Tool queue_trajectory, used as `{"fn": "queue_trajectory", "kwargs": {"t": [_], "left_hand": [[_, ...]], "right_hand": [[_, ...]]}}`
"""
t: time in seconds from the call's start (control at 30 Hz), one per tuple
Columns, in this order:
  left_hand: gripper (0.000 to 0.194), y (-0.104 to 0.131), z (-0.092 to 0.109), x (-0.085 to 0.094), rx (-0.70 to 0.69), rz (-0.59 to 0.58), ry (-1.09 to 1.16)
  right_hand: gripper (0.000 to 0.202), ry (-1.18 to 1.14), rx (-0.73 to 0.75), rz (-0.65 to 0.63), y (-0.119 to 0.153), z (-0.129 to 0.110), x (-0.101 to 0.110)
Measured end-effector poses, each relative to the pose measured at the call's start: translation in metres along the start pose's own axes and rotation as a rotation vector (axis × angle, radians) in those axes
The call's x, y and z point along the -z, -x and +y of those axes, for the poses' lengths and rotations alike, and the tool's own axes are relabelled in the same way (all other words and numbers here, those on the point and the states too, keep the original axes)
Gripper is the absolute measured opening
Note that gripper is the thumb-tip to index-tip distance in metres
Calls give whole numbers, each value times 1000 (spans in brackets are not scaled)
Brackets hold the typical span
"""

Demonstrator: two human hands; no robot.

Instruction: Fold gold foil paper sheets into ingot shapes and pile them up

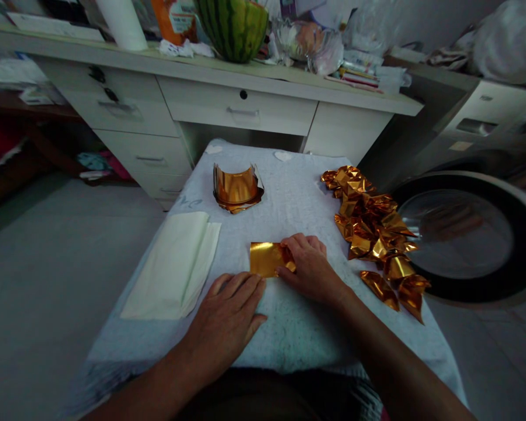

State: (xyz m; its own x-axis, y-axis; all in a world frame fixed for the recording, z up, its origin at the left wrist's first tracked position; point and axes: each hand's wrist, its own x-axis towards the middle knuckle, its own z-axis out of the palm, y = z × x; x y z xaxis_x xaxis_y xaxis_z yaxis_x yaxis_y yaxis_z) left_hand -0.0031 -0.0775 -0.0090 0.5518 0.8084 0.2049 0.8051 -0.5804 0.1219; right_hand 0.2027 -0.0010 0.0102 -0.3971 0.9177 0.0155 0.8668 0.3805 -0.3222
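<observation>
A small sheet of gold foil paper (266, 259) lies on the cloth-covered table in front of me. My right hand (309, 266) grips its right end, thumb below and fingers above, where the foil looks curled. My left hand (230, 313) rests flat on the cloth, fingers stretched out, with the fingertips at the sheet's lower left corner. Farther back stands a curved stack of gold foil sheets (236, 186). To the right lies a heap of folded gold foil pieces (372, 222).
Pale folded paper sheets (169, 263) lie at the table's left. Behind the table is a white drawer desk (245, 114) bearing a cut watermelon (234, 26) and clutter. A washing machine's open round door (464, 234) stands close on the right.
</observation>
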Motion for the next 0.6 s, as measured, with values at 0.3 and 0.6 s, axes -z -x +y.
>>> {"fn": "queue_trajectory", "kwargs": {"t": [0.3,0.6], "left_hand": [[44,-8,-1,-2,6,-26,57],[22,-8,-5,-4,-37,79,-45]], "right_hand": [[51,67,-61,68,2,-14,-8],[49,-41,-35,6,7,0,-7]]}}
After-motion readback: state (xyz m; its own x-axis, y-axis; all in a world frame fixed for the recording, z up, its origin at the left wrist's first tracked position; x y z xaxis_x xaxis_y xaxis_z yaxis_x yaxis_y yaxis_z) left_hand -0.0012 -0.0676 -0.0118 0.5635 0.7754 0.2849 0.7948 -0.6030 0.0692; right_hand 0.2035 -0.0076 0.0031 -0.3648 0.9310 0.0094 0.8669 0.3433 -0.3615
